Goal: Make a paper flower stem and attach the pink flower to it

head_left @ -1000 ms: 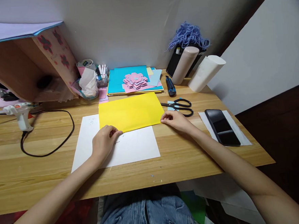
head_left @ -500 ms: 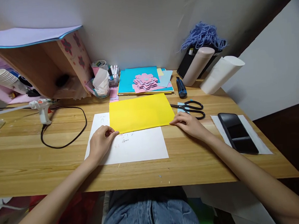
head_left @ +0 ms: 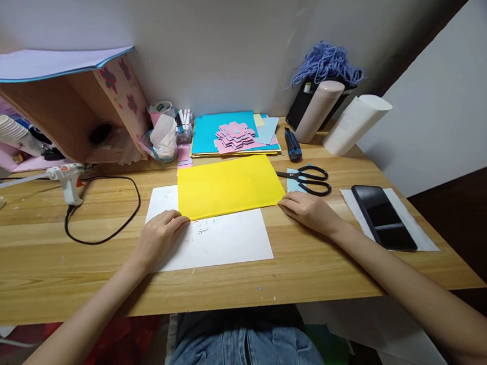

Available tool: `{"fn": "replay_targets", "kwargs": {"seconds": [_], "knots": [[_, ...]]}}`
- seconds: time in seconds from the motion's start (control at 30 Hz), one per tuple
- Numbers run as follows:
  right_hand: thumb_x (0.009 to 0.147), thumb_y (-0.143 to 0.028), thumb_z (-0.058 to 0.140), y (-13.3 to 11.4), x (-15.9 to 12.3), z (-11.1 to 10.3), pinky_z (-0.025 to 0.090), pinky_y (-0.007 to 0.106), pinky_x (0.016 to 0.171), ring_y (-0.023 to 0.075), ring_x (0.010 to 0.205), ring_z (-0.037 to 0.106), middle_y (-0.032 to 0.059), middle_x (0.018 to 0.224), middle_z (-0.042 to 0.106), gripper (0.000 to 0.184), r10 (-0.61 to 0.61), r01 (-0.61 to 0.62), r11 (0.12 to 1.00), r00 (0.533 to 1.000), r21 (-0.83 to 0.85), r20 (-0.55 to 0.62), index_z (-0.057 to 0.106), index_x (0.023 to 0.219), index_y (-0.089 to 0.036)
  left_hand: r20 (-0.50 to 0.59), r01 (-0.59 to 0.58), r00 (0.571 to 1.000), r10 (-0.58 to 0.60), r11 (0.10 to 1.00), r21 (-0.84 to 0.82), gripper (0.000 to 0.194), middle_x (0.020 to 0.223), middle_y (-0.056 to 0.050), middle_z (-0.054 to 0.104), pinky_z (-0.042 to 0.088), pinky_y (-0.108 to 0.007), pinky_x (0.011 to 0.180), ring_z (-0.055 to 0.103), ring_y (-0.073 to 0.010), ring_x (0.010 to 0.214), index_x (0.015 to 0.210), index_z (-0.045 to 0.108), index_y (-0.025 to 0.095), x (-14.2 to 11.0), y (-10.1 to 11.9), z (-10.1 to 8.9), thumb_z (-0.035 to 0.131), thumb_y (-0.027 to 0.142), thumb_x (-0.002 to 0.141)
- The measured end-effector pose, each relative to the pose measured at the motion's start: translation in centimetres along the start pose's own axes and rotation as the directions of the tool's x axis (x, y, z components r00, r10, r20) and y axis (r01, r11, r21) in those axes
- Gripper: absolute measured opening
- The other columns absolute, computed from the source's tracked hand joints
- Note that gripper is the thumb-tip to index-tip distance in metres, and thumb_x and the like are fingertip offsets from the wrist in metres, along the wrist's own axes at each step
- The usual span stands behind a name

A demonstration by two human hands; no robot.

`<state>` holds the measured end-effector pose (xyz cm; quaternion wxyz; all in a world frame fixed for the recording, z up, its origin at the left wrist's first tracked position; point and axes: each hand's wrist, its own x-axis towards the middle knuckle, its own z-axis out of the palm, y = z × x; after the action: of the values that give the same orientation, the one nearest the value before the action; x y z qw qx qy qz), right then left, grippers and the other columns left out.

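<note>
A folded yellow paper sheet [head_left: 229, 186] lies on a white sheet [head_left: 226, 239] in the middle of the wooden desk [head_left: 44, 263]. My left hand [head_left: 160, 236] rests on the white sheet with its fingertips at the yellow paper's near left corner. My right hand [head_left: 310, 211] presses at the near right corner of the yellow paper. Both hands lie flat along its front folded edge.
Black scissors [head_left: 308, 179] lie just right of the yellow paper, a phone [head_left: 381, 217] on a white sheet farther right. A glue gun [head_left: 66, 181] with a looped cable sits left. Coloured paper with pink cut-outs [head_left: 235, 134], pens, two rolls [head_left: 354, 123] and a wooden box stand at the back.
The view has shifted slightly. My left hand has flattened and slid a little left along the fold; my right hand stays at the right corner.
</note>
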<state>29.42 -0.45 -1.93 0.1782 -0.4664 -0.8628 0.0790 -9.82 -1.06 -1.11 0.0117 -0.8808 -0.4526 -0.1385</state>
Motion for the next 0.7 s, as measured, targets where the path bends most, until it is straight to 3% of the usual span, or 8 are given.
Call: {"fn": "replay_targets", "kwargs": {"seconds": [0.27,0.5,0.7], "knots": [[0.089,-0.021,0.04,-0.3,0.3,0.6,0.042,0.036,0.075,0.0232,0.084,0.053,0.0099,0.085,0.06,0.022,0.006,-0.012,0.996,0.998,-0.092,-0.065,0.061,0.084,-0.02,0.097,-0.114,0.989,0.112,0.993,0.017,0.025,0.087,-0.007,0.064,0.043,-0.031,0.069,0.057,-0.0184,0.077,0.091,0.064,0.019,0.8,-0.2,-0.9,0.039,0.022,0.089],[0.087,-0.021,0.043,-0.2,0.7,0.3,0.042,0.035,0.073,0.022,0.08,0.052,0.0075,0.082,0.058,0.013,0.097,-0.086,0.988,0.992,0.13,-0.079,0.056,0.082,-0.02,0.073,-0.119,0.99,0.117,0.993,0.023,0.025,0.08,-0.006,0.064,0.043,-0.031,0.068,0.058,-0.0171,0.072,0.083,0.064,0.019,1.2,-0.2,-0.9,0.04,0.025,0.088],[0.087,-0.027,0.044,0.4,0.9,0.4,0.041,0.036,0.075,0.0223,0.082,0.052,0.0067,0.081,0.059,0.014,0.168,-0.153,0.96,0.985,0.236,-0.045,0.055,0.081,-0.021,0.116,-0.148,0.984,0.136,0.983,0.104,0.029,0.075,-0.007,0.062,0.042,-0.031,0.066,0.055,-0.017,0.068,0.079,0.062,0.017,1.8,-0.3,-0.8,0.035,0.023,0.089]]}}
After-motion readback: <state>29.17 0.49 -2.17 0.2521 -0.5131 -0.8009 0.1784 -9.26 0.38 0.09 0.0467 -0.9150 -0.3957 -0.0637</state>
